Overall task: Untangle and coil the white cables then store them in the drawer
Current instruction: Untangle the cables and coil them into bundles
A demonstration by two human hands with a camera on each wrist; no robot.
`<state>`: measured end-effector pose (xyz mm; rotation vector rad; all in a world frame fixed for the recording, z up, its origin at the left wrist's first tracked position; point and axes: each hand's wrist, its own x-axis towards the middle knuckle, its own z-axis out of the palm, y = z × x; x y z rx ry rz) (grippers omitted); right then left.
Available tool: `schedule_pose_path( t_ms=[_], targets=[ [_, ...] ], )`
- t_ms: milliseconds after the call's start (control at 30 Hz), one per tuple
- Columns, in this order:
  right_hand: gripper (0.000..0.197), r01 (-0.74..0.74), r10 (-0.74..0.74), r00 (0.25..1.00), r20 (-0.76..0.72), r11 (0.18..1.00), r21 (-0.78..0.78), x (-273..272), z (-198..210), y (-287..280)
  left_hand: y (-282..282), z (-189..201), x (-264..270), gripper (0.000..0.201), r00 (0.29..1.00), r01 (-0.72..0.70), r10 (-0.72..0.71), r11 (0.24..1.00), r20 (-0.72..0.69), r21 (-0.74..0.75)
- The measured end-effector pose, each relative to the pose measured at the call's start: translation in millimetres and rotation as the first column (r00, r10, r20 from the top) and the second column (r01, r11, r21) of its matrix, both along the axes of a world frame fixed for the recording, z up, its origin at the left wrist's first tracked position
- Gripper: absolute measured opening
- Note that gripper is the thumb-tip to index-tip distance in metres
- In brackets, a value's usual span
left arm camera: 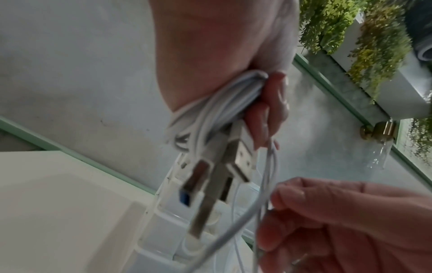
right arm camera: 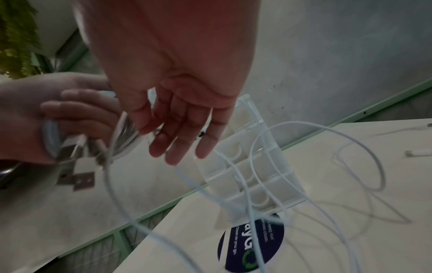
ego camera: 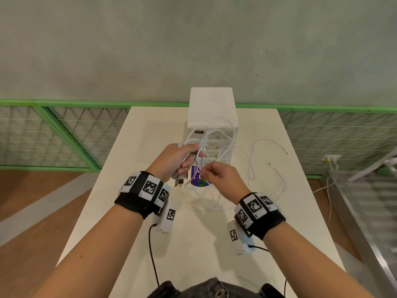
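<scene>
While left hand [ego camera: 178,160] grips smooth white cables [left arm camera: 217,107] | right hand [ego camera: 223,175] seemingly pinches one strand

The cables [ego camera: 227,147] I held looked like smooth white plastic, their plugs [left arm camera: 240,162] ending in dull grey metal. The drawer unit [ego camera: 211,112] was glossy white plastic, the table [ego camera: 193,244] matt cream, and the far wall [ego camera: 193,39] rough grey concrete.
</scene>
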<state>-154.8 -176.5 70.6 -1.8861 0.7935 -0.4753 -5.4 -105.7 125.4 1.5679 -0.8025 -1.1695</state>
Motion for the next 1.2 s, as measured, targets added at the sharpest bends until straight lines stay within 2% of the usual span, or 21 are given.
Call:
schedule_pose_path(
  t_ms=[167,233,300,400,467,533,633,767,900,967,1067,1200],
  targets=[
    [0.009,0.045,-0.048,0.99,0.134,0.999,0.026,-7,12,-10,2,2,-3,0.033,0.996,0.061,-0.062,0.998,0.056,0.022],
    [0.008,0.072,-0.07,0.983,0.171,0.997,-0.007,-6,16,-14,2,2,-5,0.037,0.995,0.073,-0.075,0.997,0.071,0.021],
    [0.014,0.188,-0.157,0.963,0.218,0.973,-0.13,-5,20,-22,2,3,-6,0.032,0.995,0.077,-0.078,0.997,0.068,0.027],
    [0.038,0.305,-0.192,0.94,0.284,0.846,-0.438,-6,30,-36,3,5,-8,0.029,0.995,0.081,-0.083,0.996,0.063,0.039],
    [0.054,0.236,-0.134,0.966,0.22,0.804,-0.546,-6,37,-45,4,6,-9,0.029,0.993,0.093,-0.095,0.995,0.067,0.03],
    [0.056,0.085,-0.032,0.994,0.101,0.812,-0.577,-3,40,-51,4,8,-10,0.029,0.993,0.098,-0.098,0.995,0.066,0.013],
    [0.037,-0.013,0.051,0.997,0.062,0.863,-0.506,-2,39,-54,4,8,-10,0.031,0.995,0.087,-0.086,0.996,0.059,-0.012],
    [0.022,0.036,0.013,0.993,0.114,0.908,-0.417,-7,36,-56,5,6,-11,0.035,0.997,0.062,-0.061,0.998,0.057,-0.019],
    [0.026,0.144,-0.087,0.979,0.182,0.934,-0.328,-10,40,-61,9,7,-10,0.039,0.992,0.1,-0.101,0.995,0.072,0.014],
    [0.028,0.225,-0.165,0.958,0.236,0.941,-0.252,-14,46,-67,11,6,-10,0.034,0.986,0.138,-0.142,0.989,0.083,0.056],
    [0.023,0.272,-0.228,0.948,0.221,0.941,-0.199,-19,51,-74,14,3,-11,0.033,0.978,0.175,-0.184,0.98,0.094,0.099],
    [0.013,0.31,-0.271,0.935,0.228,0.938,-0.155,-15,48,-67,10,1,-16,0.039,0.991,0.107,-0.11,0.993,0.073,0.041]
  ],
)
